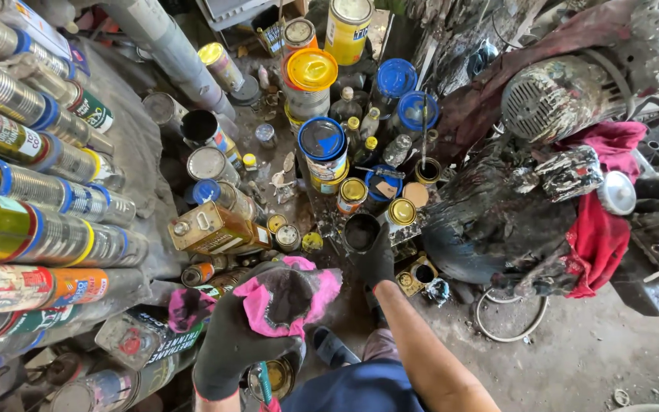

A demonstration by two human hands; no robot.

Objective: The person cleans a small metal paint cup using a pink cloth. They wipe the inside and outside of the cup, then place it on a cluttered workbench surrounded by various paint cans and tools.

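Dirt floor runs under a crowded, paint-splashed workshop corner, and from the head camera we look straight down on it. Along the left edge lie rows of long tubes stacked on their sides, and the middle ground is packed with upright tins and bottles, among them a blue-lidded tin and a yellow-lidded tub. To the right sits a spattered motor with a red cloth draped beside it. Our left hand, in a dark glove, has its grip closed around a pink rag bunched up and blackened at its centre, held over the clutter in front of us. Our right hand, also gloved, reaches forward and rests on the rim of a small black tin standing just below a gold-lidded jar; whether its grip is closed on that rim or only touching it we cannot tell. We judge the step in hand to be taking hold of the black tin while the rag waits ready; the next move would call for a firm hold on the rim, kept level so nothing spills.
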